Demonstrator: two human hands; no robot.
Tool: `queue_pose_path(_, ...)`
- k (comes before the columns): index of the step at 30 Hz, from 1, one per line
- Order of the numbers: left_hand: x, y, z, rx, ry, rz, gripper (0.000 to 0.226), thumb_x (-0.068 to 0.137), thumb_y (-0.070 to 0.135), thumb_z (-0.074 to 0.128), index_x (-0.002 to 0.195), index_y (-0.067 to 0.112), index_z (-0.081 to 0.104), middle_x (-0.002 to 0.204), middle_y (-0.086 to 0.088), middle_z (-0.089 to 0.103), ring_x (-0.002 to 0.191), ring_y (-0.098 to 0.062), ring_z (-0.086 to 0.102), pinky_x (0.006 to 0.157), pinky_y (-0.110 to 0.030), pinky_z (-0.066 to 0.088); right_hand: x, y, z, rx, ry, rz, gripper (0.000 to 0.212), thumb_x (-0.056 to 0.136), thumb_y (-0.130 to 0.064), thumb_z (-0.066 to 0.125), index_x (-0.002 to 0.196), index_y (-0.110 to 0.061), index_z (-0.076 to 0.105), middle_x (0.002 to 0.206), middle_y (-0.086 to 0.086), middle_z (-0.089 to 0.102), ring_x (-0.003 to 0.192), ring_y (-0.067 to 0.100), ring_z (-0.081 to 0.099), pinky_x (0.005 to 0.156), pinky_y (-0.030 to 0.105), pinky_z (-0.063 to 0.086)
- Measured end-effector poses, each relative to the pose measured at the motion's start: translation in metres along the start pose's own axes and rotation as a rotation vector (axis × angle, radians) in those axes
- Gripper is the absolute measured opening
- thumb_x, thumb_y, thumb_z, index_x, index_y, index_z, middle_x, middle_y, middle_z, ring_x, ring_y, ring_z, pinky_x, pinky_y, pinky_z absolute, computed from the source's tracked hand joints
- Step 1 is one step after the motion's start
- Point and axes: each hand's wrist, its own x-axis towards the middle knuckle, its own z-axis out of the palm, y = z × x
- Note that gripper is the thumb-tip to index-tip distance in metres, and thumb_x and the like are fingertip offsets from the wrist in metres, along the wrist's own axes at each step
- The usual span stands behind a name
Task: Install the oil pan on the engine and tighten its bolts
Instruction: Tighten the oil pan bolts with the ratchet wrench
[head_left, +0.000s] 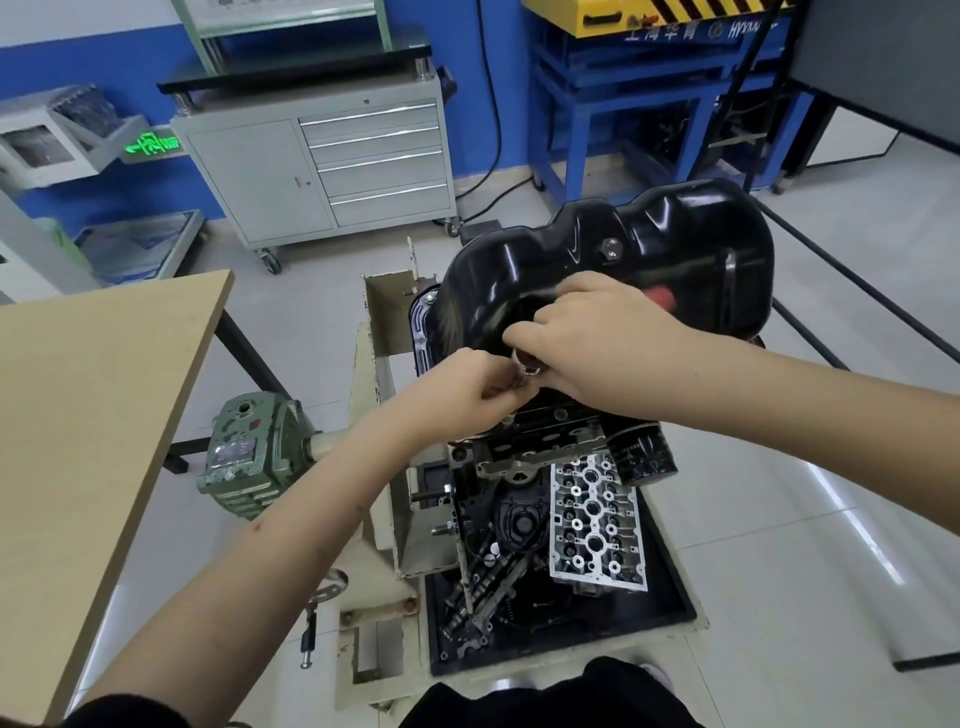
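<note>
Bright, even overhead light; glare streaks on the floor tiles (852, 525) at 4 o'clock. Wide-angle bending at the edges. Slight motion blur at centre.

Black oil pan (597, 270) sits on the engine (545, 441), which is mounted on the stand (374, 467). My right hand (597, 348) grips a silver socket (527, 364) at the pan's near flange. My left hand (467, 389) pinches something small just beside it; can't tell what. Cylinder head (597, 525) lies in the tray (670, 587) below.
</note>
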Motion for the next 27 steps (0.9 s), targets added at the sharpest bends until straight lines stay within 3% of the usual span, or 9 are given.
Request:
queue_pose_path(2,-0.001,0.000,0.002,-0.007,0.021,0.001,0.033,0.092,0.022,0.051,0.061,0.013,0.048,0.051,0.006,0.047,0.044,-0.004,0.039,0.047,-0.015,0.030,0.000,0.000,-0.003,0.057,-0.040,0.096,0.031,0.092,-0.049,0.043,0.088,-0.018,0.046,0.074,-0.003,0.047,0.078,0.020,0.054,0.063,0.027,0.036)
queue_pose_path(4,-0.002,-0.001,0.005,-0.003,0.059,-0.011,0.029,0.090,0.016,0.052,0.061,0.015,0.048,0.051,0.008,0.045,0.046,-0.004,0.037,0.048,-0.015,0.030,0.000,-0.002,-0.006,0.101,-0.072,0.179,0.043,0.088,-0.056,0.042,0.071,-0.018,0.033,0.062,-0.005,0.029,0.057,0.014,0.035,0.046,0.025,0.020)
queue_pose_path(8,-0.001,0.001,0.006,-0.029,0.030,0.002,0.033,0.093,0.018,0.051,0.061,0.008,0.055,0.044,0.009,0.045,0.042,-0.006,0.035,0.046,-0.015,0.027,0.001,0.000,0.002,0.094,-0.023,0.056,0.021,0.093,-0.035,0.049,0.110,-0.022,0.049,0.089,-0.004,0.052,0.083,0.017,0.052,0.065,0.027,0.036)
queue_pose_path(11,-0.001,0.001,0.004,-0.019,-0.022,0.003,0.041,0.093,0.020,0.052,0.054,0.016,0.042,0.040,0.008,0.038,0.041,-0.008,0.034,0.045,-0.014,0.029,0.001,0.003,-0.001,0.051,-0.026,-0.047,0.022,0.092,-0.027,0.050,0.114,-0.025,0.051,0.103,-0.005,0.057,0.101,0.019,0.055,0.082,0.029,0.038)
queue_pose_path(14,-0.002,0.002,0.004,-0.026,-0.007,0.008,0.024,0.093,0.021,0.049,0.072,0.009,0.050,0.056,0.009,0.048,0.050,-0.005,0.041,0.051,-0.013,0.033,0.000,0.002,-0.005,0.029,-0.045,0.044,0.029,0.090,-0.049,0.047,0.088,-0.021,0.049,0.071,-0.005,0.044,0.079,0.021,0.054,0.053,0.024,0.028)
queue_pose_path(17,-0.003,0.001,0.006,0.014,0.062,0.020,0.016,0.090,0.015,0.052,0.078,0.007,0.058,0.061,0.005,0.054,0.055,-0.010,0.047,0.055,-0.018,0.035,0.000,0.000,-0.008,0.082,-0.091,0.161,0.046,0.086,-0.059,0.044,0.065,-0.020,0.032,0.061,-0.006,0.029,0.057,0.013,0.035,0.044,0.024,0.019)
queue_pose_path(22,0.001,0.000,0.004,-0.019,0.021,0.031,0.030,0.093,0.021,0.052,0.066,0.009,0.059,0.056,-0.007,0.056,0.052,-0.021,0.048,0.053,-0.028,0.040,0.000,0.003,0.002,0.031,-0.024,0.006,0.026,0.092,-0.029,0.051,0.118,-0.023,0.047,0.104,-0.003,0.056,0.100,0.020,0.054,0.075,0.028,0.036)
queue_pose_path(25,0.002,-0.002,0.002,-0.059,-0.036,0.006,0.031,0.093,0.023,0.049,0.092,-0.005,0.063,0.082,-0.019,0.066,0.074,-0.032,0.060,0.069,-0.039,0.048,0.000,0.004,-0.002,0.020,-0.018,0.057,0.028,0.091,-0.045,0.049,0.105,-0.021,0.051,0.081,-0.004,0.053,0.076,0.019,0.054,0.057,0.024,0.030)
queue_pose_path(27,0.000,-0.001,0.004,-0.062,-0.011,0.021,0.024,0.091,0.017,0.051,0.096,-0.004,0.063,0.087,-0.017,0.068,0.080,-0.029,0.063,0.074,-0.038,0.049,-0.002,0.001,-0.006,0.045,-0.063,0.138,0.040,0.087,-0.057,0.045,0.077,-0.019,0.042,0.061,-0.006,0.033,0.052,0.012,0.033,0.045,0.024,0.019)
